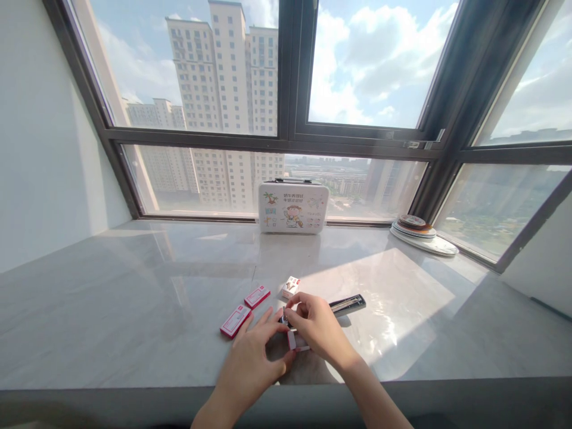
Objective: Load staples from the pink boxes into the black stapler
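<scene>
Left hand (255, 354): curled around rectangular pink-white cardboard box (292, 341), grip unclear
Right hand (317, 325): fingertips pinched, contents unclear
Long black metal stapler (349, 305): past right hand
Spill risk: loosened pinch

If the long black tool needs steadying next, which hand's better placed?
Probably the right hand: it lies right beside the visible part of the long black tool. The left hand is farther off, beyond the right. Catch: the right's fingertips are at a small metal part.
</scene>
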Motion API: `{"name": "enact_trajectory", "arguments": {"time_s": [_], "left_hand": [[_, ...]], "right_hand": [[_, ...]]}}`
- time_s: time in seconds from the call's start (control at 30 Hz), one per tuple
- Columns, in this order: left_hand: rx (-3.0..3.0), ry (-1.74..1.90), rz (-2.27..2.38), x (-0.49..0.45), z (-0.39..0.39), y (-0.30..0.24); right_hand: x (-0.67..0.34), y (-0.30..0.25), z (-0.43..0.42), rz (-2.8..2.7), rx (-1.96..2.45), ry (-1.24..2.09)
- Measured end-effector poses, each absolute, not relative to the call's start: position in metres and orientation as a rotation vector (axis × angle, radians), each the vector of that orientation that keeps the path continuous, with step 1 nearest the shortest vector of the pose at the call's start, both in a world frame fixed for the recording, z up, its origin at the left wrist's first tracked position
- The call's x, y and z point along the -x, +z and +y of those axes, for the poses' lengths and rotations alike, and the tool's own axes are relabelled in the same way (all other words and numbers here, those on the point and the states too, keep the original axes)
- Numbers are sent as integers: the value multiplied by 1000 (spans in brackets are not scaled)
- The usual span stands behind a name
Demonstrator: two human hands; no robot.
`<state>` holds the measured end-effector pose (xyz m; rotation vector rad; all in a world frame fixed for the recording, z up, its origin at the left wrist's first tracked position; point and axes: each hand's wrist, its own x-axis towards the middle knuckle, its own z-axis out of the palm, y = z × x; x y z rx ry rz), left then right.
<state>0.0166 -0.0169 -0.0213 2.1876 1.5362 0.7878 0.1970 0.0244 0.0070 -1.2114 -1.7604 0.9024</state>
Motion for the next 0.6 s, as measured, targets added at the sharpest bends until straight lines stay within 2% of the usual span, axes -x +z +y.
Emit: {"name": "enact_trajectory", "arguments": {"time_s": [0.37,0.6], "left_hand": [[-2206,768,1546,-16,-16,-26],[-2222,791,1560,-19,-18,-23]], "right_hand": [[-211,21,20,-1860,1187,794],[-236,27,12,-2260,1196,804]]}}
